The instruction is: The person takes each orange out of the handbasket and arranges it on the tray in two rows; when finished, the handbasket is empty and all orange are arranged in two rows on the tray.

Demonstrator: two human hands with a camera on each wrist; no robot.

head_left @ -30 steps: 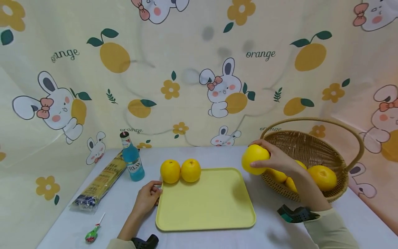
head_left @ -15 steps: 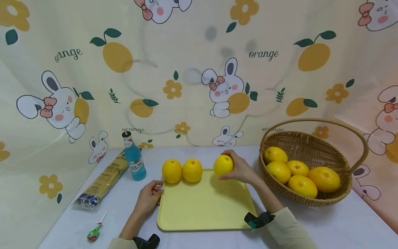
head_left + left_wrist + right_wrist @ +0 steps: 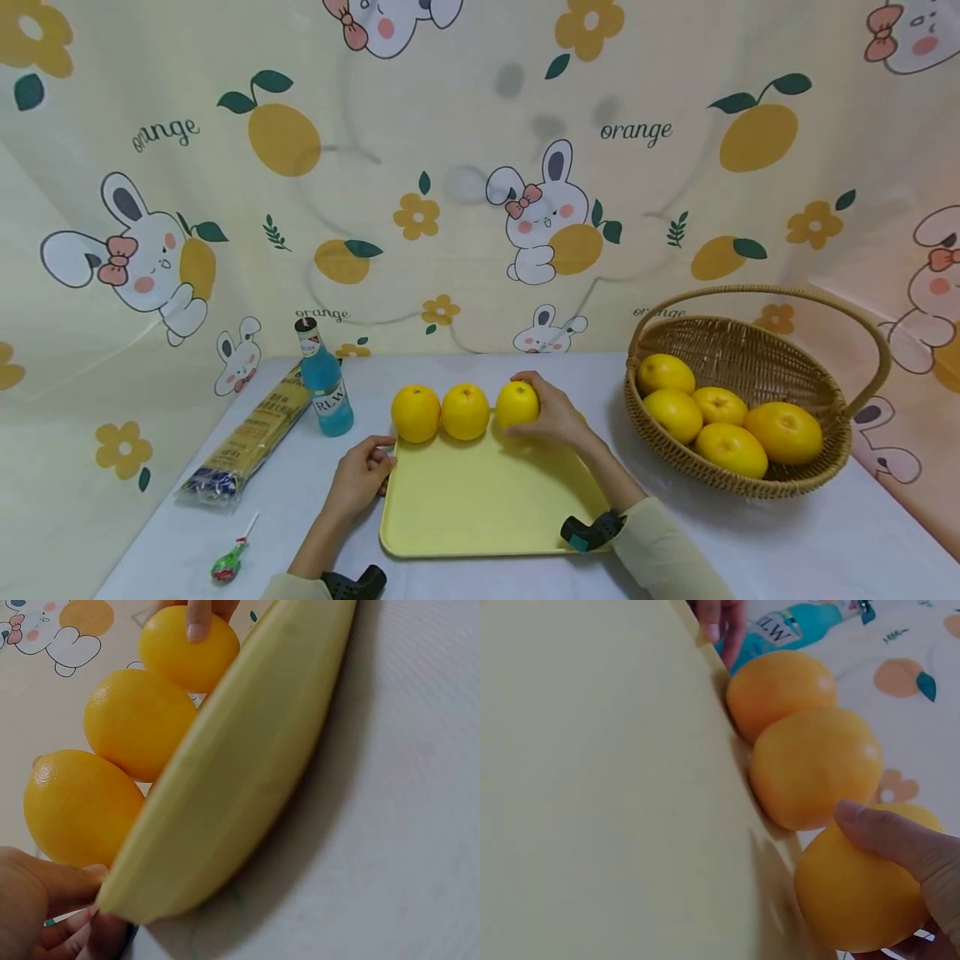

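My right hand point(image 3: 555, 411) grips a yellow orange point(image 3: 517, 406) at the back rim of the pale yellow tray point(image 3: 480, 508). In the right wrist view the thumb lies over this orange point(image 3: 859, 889); the other fingers are mostly hidden behind it. Two more oranges, one at the back left corner point(image 3: 416, 413) and one beside it point(image 3: 465, 411), sit along the same rim. My left hand point(image 3: 358, 473) holds the tray's left edge near the back corner. The left wrist view shows its thumb point(image 3: 71, 883) on the rim, with fingers below.
A wicker basket point(image 3: 720, 342) with a tall handle stands at right, holding several yellow fruits point(image 3: 725, 450). At left are a blue bottle point(image 3: 327, 396), a long plastic-wrapped packet point(image 3: 247, 442) and a green-wrapped lollipop point(image 3: 227, 563). A printed cloth point(image 3: 450, 125) hangs behind the table.
My right hand has carried the orange left from the basket to the tray's back rim, near the other two. My left hand has stayed at the tray's left edge.
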